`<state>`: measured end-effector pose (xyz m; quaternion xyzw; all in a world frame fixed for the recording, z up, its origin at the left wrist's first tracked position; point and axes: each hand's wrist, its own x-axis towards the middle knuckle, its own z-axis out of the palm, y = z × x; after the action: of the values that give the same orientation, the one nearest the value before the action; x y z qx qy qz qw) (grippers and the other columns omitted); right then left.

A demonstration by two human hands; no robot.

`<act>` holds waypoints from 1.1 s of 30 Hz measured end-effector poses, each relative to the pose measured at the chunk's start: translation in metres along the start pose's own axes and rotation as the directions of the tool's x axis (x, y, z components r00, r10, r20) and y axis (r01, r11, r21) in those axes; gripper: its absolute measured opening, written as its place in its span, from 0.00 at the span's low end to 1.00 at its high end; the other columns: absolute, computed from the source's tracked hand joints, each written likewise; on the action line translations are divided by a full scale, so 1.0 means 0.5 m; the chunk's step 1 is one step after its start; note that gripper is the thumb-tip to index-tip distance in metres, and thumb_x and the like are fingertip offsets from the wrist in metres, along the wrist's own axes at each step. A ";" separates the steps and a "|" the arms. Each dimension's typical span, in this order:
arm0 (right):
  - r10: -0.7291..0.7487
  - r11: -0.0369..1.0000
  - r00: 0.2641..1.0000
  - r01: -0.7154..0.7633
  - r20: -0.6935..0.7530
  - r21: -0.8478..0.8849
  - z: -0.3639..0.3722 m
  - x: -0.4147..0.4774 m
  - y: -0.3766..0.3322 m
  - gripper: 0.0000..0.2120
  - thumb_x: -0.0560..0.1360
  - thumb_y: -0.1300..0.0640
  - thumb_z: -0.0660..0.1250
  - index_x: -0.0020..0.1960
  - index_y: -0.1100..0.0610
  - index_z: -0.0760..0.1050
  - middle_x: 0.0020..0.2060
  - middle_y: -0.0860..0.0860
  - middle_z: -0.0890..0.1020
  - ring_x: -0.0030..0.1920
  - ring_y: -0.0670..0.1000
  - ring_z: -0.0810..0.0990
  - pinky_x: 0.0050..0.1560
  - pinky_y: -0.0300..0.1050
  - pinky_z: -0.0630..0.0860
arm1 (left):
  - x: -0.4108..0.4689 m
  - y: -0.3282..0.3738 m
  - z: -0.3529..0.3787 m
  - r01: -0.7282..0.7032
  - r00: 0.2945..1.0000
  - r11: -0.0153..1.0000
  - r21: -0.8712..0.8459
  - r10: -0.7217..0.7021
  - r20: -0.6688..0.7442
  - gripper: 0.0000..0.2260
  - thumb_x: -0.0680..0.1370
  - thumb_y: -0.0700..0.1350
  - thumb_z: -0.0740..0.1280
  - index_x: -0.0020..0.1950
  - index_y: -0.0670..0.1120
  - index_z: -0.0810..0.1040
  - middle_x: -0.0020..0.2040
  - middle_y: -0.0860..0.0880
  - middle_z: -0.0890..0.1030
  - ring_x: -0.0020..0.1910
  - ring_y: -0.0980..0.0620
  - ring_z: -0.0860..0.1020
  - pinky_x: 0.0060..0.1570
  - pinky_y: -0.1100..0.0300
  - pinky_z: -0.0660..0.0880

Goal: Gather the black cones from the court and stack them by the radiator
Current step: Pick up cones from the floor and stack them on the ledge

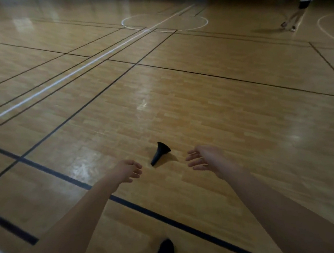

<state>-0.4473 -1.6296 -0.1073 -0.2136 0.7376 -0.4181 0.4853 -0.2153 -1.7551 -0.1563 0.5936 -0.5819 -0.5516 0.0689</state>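
Head view: one black cone (160,153) lies tipped on its side on the wooden floor (211,109), between the two outstretched hands and touching neither. Its long axis runs diagonally, with the narrow tip pointing near-left toward the left hand (128,170) and the flared base facing far-right. It is small, matt and plain black. The left hand's fingers are loosely curled and hold nothing; the right hand (202,157) is spread, palm inward, also holding nothing.
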 end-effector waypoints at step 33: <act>0.222 0.912 0.939 -0.105 0.262 -0.396 0.041 1.336 -0.372 0.17 0.80 0.53 0.59 0.65 0.60 0.74 0.53 0.54 0.81 0.47 0.53 0.81 0.50 0.48 0.77 | 1.044 0.323 0.049 0.357 0.897 0.875 -0.328 -0.419 -0.139 0.11 0.81 0.41 0.57 0.49 0.45 0.78 0.48 0.47 0.82 0.47 0.50 0.80 0.47 0.57 0.74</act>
<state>-0.7379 -2.2237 -0.3166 -0.3004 0.7366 -0.1889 0.5757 -0.4819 -2.1922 -0.3485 0.7355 -0.3514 -0.5700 0.1037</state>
